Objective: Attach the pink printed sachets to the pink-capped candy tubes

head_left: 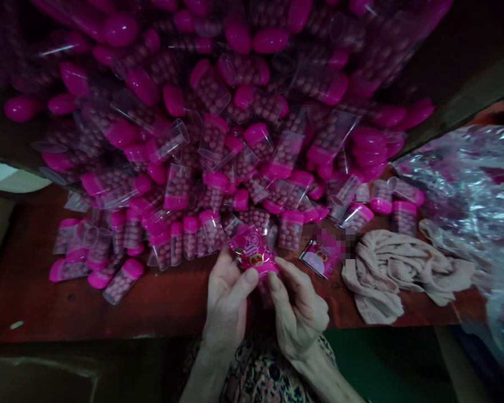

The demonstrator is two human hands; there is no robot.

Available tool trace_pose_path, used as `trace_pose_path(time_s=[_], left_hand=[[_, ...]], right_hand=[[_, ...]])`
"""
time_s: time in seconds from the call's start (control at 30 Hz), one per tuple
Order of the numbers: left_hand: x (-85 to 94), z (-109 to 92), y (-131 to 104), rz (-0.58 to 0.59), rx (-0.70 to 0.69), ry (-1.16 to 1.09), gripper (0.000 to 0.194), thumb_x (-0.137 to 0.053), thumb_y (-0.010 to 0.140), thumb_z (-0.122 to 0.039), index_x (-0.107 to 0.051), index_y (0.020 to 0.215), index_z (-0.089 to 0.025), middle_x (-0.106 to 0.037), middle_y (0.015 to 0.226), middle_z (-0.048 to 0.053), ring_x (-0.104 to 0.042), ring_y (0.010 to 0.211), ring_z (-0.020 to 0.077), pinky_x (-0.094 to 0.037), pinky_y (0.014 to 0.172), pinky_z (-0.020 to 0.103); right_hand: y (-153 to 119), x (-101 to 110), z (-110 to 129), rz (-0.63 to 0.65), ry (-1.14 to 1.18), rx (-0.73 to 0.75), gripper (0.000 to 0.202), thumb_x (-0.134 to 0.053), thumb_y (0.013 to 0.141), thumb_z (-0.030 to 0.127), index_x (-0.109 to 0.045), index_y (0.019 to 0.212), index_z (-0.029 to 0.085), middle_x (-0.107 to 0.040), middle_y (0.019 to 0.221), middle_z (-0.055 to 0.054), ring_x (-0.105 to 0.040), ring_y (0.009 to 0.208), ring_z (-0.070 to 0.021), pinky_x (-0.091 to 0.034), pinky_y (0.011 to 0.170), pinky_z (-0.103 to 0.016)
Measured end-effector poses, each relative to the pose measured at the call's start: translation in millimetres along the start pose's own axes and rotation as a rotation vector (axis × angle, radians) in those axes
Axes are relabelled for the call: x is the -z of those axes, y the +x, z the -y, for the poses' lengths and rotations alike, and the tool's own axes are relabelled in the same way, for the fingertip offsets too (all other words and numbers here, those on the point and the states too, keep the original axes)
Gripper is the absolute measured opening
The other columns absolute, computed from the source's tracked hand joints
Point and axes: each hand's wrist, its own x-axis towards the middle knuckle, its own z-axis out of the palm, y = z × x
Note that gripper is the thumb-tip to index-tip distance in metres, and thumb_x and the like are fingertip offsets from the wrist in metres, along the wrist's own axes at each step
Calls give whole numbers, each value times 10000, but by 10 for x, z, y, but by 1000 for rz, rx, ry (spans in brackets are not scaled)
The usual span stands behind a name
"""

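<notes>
Both of my hands meet at a shiny pink printed wrapper (254,249) above the table's front edge. My left hand (229,294) has its thumb pressed on the wrapper's lower left part, fingers behind it. On the right side, my right hand (296,305) pinches the lower right corner between thumb and fingers. Something pinkish and blurred shows below the wrapper, between the hands. Just beyond them lies a big heap of clear containers with pink caps (292,229), filled with small round pink balls. Right of my hands, a flat stack of similar pink printed labels (319,257) rests on the table.
A crumpled pale cloth (403,268) lies at the right, beside a large pile of clear plastic bags (470,196). The reddish-brown table (172,302) ends just in front of my lap. Loose containers (124,280) lie near its left front part.
</notes>
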Motion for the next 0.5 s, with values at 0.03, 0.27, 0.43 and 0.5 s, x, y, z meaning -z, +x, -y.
trace_pose_path(time_s=[0.03, 0.27, 0.43, 0.5], left_hand=[[6, -35, 4, -35, -95, 42, 380, -646, 757, -183, -592, 1124, -262, -655, 1114, 42, -602, 996, 176, -455, 857, 278], [119, -195, 45, -286, -245, 410, 171, -689, 713, -294, -690, 834, -172, -691, 735, 24, -602, 621, 118, -463, 604, 203], [181, -228, 86, -239, -280, 474, 99, -735, 646, -227, -666, 661, -158, -683, 707, 31, -599, 644, 131, -463, 604, 203], [196, -243, 87, -230, -277, 501, 78, -729, 642, -192, -660, 637, -155, -696, 763, 48, -609, 693, 146, -464, 603, 204]], right_hand=[[13, 17, -9, 6, -7, 21, 276, -585, 830, 172, -613, 1102, 211, -726, 917, -33, -699, 710, -136, -568, 639, -200], [128, 179, 17, 155, -76, 96, 201, -619, 817, 225, -645, 1015, 202, -737, 778, -16, -671, 532, -119, -562, 511, -200], [174, 233, 33, 236, -134, 280, 169, -612, 828, 253, -649, 984, 200, -747, 782, -17, -683, 552, -123, -572, 546, -204], [176, 237, 36, 242, -139, 318, 161, -606, 835, 245, -645, 982, 190, -749, 790, -21, -695, 591, -129, -572, 559, -204]])
